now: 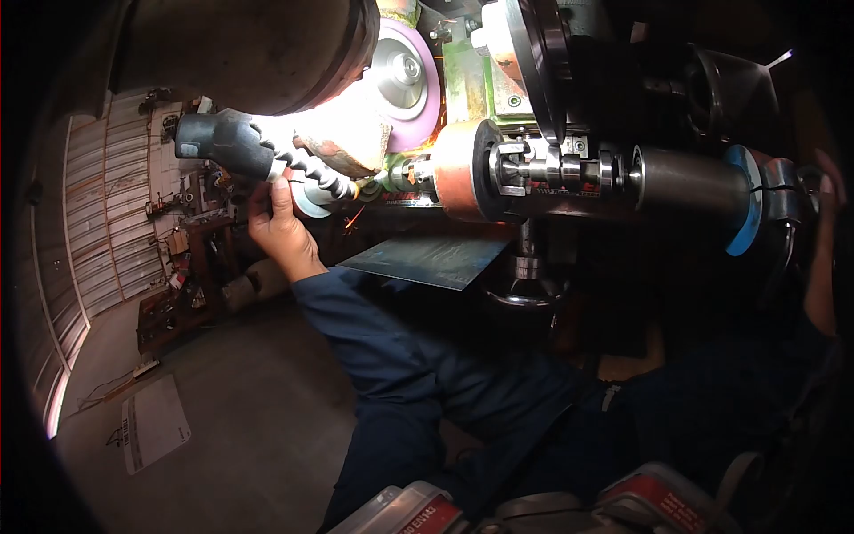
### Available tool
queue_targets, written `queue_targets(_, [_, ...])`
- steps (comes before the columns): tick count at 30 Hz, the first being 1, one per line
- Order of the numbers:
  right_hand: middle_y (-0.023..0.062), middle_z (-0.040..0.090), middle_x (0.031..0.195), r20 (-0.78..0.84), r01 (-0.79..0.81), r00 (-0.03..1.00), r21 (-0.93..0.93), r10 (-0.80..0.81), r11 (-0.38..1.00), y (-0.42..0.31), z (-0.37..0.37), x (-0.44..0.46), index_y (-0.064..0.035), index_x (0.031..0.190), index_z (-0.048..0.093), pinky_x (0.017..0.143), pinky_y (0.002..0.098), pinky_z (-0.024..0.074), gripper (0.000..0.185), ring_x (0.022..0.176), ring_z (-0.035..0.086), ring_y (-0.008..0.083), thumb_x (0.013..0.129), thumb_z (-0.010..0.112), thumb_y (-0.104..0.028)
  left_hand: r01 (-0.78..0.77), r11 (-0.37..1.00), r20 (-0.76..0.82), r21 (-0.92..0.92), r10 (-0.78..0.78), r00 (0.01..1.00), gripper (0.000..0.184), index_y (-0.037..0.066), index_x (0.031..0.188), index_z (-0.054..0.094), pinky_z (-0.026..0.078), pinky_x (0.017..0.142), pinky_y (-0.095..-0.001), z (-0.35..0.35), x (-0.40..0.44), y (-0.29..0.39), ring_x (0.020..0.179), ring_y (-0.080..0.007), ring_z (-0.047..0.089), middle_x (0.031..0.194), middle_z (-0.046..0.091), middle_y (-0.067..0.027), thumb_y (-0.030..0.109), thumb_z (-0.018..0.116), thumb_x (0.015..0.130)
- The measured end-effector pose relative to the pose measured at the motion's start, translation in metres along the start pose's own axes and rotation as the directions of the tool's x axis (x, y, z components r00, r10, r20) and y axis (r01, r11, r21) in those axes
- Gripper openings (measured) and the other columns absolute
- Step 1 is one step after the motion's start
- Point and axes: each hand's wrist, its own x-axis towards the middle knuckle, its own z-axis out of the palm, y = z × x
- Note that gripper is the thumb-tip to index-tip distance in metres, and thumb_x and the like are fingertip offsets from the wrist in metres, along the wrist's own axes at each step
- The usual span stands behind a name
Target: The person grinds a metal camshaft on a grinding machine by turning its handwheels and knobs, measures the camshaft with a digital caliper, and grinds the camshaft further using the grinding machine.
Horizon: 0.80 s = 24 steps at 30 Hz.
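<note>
My left hand [289,233] is raised with its fingers bent and the thumb pointing up, just under a black lamp-like head [222,144] with a twisted, segmented neck [318,169]. What the fingers close on is hidden. Behind them is a pale round disc [311,201]. My right hand [831,191] is at the far right edge, dim and partly cut off, beside a metal lever [788,236]; its fingers do not show clearly. Between the hands, a shiny shaft with several lobes [551,169] lies horizontally, by a reddish cylinder [464,169] and a grey cylinder [685,178].
A purple grinding wheel [425,67] stands behind, with orange sparks [352,219] nearby. A large dark duct [240,53] hangs above the bright glow. A thin metal sheet [431,256] juts toward my lap, beside a metal handwheel [527,292]. A blue curved guard [744,200] is at right.
</note>
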Motion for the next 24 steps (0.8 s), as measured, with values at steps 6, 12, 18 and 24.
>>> queue_targets(6, [0.0229,0.067,0.094,0.203,-0.032,0.978,-0.096,0.051,0.995,0.004,-0.007,0.019,0.003,0.101,0.066,0.076,0.0388,0.05,0.026,0.085,0.065,0.0352,0.091,0.05,-0.015,0.002,1.0,0.008,0.004,-0.002,1.0,0.023,-0.005,0.1,0.059,0.051,0.084,-0.0321,0.005,0.0,0.006,0.09,-0.0211,0.065,0.098,0.066,-0.0153,0.008,0.07,0.085])
queue_targets(12, [0.013,0.066,0.089,0.264,0.013,0.965,-0.031,-0.004,0.999,0.127,0.035,0.036,-0.003,0.095,0.066,0.073,0.033,0.0482,0.014,0.082,0.063,0.025,0.087,0.061,-0.013,-0.007,0.999,-0.011,0.054,0.008,1.0,0.026,-0.004,0.101,0.062,0.049,0.084,-0.0304,-0.005,0.005,-0.007,0.09,-0.0166,0.061,0.099,0.065,-0.0106,0.011,0.073,0.083])
queue_targets(18, [0.0096,0.061,0.091,0.451,0.027,0.886,-0.285,0.109,0.958,0.094,0.037,0.065,-0.0032,0.097,0.062,0.079,0.0336,0.0456,0.015,0.087,0.06,0.0229,0.088,0.058,-0.015,0.008,0.999,-0.004,0.046,-0.008,1.0,0.031,-0.004,0.1,0.064,0.048,0.085,-0.0306,-0.013,0.014,-0.02,0.09,-0.0157,0.06,0.099,0.065,-0.0082,0.015,0.078,0.079])
queue_targets(24, [0.0128,0.063,0.097,0.384,0.082,0.922,-0.293,0.039,0.952,0.089,0.03,0.056,-0.0035,0.102,0.062,0.084,0.0344,0.0457,0.021,0.092,0.061,0.027,0.092,0.054,-0.02,0.022,0.999,-0.001,0.032,-0.022,1.0,0.029,-0.004,0.099,0.064,0.049,0.084,-0.03,-0.012,0.011,-0.015,0.089,-0.0154,0.06,0.097,0.065,-0.0086,0.013,0.077,0.08])
